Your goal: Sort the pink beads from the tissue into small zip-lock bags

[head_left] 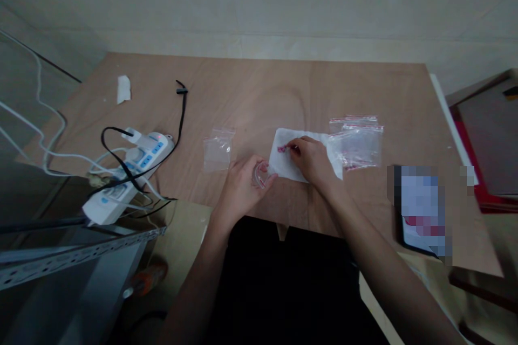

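My left hand (245,183) is curled at the table's front edge, thumb and fingers around a small clear plastic bag (259,174) that is bent into a rounded shape. Beside it lies a white sheet (293,171), which looks like paper or cloth. Over this sheet, my right hand (309,157) has its fingertips pinched together. Small pink pieces (281,149) lie just left of those fingertips. Whatever is between the right fingers is too small to make out.
Flat clear zip bags (218,152) lie to the left, and a stack of red-edged zip bags (362,145) to the right. A phone (423,215), partly blurred, rests at the right. A power strip (141,164) with tangled cables and a white scrap (123,89) are at the left.
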Demonstrator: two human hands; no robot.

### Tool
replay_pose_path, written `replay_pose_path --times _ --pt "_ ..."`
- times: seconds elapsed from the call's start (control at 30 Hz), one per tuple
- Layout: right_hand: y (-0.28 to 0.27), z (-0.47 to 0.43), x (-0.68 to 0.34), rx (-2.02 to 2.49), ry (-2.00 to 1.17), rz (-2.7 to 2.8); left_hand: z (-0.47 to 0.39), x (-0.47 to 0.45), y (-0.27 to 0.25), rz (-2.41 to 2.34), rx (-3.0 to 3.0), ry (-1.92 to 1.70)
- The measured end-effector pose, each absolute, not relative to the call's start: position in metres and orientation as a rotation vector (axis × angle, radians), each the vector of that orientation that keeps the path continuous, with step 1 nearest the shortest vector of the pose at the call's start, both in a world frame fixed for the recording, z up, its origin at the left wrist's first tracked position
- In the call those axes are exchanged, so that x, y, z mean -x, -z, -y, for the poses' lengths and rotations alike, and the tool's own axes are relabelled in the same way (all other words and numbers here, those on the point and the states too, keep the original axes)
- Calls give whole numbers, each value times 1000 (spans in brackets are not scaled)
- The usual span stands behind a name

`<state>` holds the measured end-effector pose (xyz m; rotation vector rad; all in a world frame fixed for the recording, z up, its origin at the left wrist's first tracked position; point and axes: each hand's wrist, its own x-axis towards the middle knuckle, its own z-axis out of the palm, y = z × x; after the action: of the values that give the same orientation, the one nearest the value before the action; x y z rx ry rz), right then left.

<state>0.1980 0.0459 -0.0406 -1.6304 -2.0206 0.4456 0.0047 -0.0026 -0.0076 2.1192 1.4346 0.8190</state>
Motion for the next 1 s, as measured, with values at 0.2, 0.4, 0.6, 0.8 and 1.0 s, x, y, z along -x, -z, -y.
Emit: replay_pose_path --times 0.2,0.4,0.6,0.8,1.0 --pt "39 -49 -209 1618 -517 1928 0 -8 12 -1441 -2119 -819" --pt "8 -29 -200 1414 -752 1695 -1 -15 14 -1399 -2022 -886" --pt "-37 -1 -182 1212 -814 1949 -1 -26 10 -1356 -1941 -986" --pt "-47 4 -176 1269 -663 2100 3 -35 9 -1303 -1852 -1025" --pt "-49 11 -177 1163 -631 2183 6 -38 15 -1242 -1770 -1140"
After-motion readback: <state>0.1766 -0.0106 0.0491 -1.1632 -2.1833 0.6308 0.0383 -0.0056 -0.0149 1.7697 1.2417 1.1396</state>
